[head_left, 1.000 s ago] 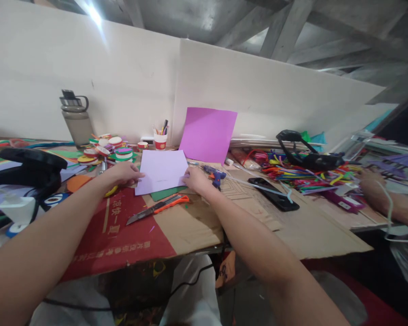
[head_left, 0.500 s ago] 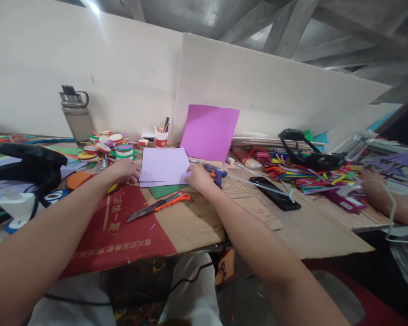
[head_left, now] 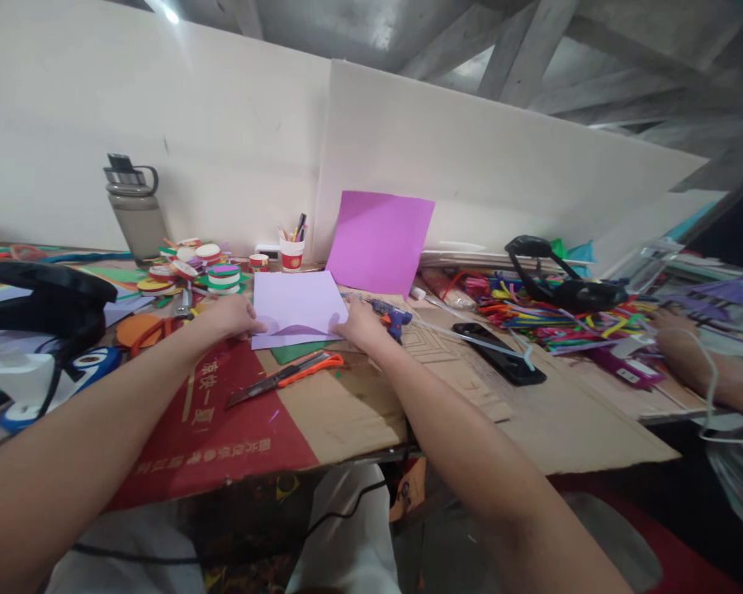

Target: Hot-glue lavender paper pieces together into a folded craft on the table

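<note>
A lavender sheet of paper (head_left: pixel 298 299) spans the space between my two hands, its near edge bowed upward in the middle. Beneath it shows the strip of a second lavender sheet (head_left: pixel 266 341), with a corner of green paper (head_left: pixel 294 353) under that. My left hand (head_left: pixel 238 318) pinches the near left corner of the top sheet. At the near right corner, my right hand (head_left: pixel 360 323) pinches it with the fingers bent. An orange-handled utility knife (head_left: pixel 313 364), blade out, lies in front of the sheets. Just right of my right hand is a blue glue gun (head_left: pixel 397 320).
A magenta sheet (head_left: pixel 380 239) leans on the white board behind. Left are a water bottle (head_left: pixel 137 219) and several paper discs (head_left: pixel 223 280); a cup of pens (head_left: pixel 292 255) stands behind. A phone (head_left: pixel 499 353) and colourful strips (head_left: pixel 532 318) lie right, near another person's hand (head_left: pixel 678 338).
The top lavender sheet's near edge, flat before, now bows upward between my hands. Both hands have shifted slightly, and the left one has closed onto the corner.
</note>
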Demonstrator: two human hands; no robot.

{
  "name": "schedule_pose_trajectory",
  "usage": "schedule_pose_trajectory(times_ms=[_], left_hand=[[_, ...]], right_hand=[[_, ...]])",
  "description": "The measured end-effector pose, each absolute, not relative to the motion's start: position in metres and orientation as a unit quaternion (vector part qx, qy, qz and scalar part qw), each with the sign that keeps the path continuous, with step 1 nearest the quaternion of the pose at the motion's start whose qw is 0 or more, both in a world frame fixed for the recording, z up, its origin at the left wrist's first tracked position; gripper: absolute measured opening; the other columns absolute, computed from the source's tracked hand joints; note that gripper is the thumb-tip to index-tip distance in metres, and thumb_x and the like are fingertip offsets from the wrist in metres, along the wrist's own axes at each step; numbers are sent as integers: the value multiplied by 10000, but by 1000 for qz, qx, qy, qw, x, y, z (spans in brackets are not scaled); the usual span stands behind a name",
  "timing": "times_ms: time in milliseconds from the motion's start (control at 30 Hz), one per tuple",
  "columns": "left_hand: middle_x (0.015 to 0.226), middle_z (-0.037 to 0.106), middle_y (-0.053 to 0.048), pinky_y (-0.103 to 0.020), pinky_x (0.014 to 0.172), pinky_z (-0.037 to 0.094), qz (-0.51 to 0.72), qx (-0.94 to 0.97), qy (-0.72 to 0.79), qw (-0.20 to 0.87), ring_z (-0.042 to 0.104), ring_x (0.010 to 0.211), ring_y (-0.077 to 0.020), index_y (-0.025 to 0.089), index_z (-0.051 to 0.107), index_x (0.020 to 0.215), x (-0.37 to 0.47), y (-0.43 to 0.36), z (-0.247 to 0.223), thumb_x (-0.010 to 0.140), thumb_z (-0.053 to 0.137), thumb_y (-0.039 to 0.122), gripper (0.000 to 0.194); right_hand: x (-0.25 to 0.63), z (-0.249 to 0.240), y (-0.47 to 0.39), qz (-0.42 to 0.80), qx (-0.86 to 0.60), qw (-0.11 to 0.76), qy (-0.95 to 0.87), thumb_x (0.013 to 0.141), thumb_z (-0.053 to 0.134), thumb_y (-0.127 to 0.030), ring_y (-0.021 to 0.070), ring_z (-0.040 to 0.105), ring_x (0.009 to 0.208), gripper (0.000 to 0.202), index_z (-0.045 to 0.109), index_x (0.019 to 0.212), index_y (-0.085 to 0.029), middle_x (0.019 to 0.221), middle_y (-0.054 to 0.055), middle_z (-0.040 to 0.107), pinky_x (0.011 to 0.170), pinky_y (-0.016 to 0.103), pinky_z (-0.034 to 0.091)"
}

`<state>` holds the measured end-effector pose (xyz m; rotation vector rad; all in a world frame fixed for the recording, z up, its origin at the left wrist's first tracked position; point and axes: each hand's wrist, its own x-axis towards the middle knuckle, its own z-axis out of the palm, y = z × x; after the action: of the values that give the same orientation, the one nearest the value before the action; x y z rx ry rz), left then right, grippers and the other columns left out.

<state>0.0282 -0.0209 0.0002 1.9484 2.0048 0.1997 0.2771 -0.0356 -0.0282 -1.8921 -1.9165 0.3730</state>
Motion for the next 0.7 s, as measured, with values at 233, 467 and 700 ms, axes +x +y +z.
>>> schedule_pose_trajectory(times_ms=[233,467,700], left_hand=[[464,595,-32,-251,484,288,51,700,696,155,509,454,-157,168,606,484,24,-17,0,585,758,393,290],[438,571,-10,-237,455,259,54,707,686,163,474,421,-130,172,596,479,21,-17,-2,586,751,378,279],[353,511,-5,-237,427,199,101,682,692,216,404,357,-119,185,536,372,22,-19,0,520,783,245,294]], right_hand=[[279,-31,-29,66,-702,169,-688,683,722,-411,361,551,1138,627,518,1193,-108,1185,234,578,920,416,426],[281,-36,-22,116,-685,210,-688,665,725,-371,309,604,1086,652,494,1217,-113,1158,190,632,836,337,470],[287,-35,-15,193,-669,279,-662,650,753,-267,242,679,894,376,654,1000,-172,984,93,721,737,305,517]])
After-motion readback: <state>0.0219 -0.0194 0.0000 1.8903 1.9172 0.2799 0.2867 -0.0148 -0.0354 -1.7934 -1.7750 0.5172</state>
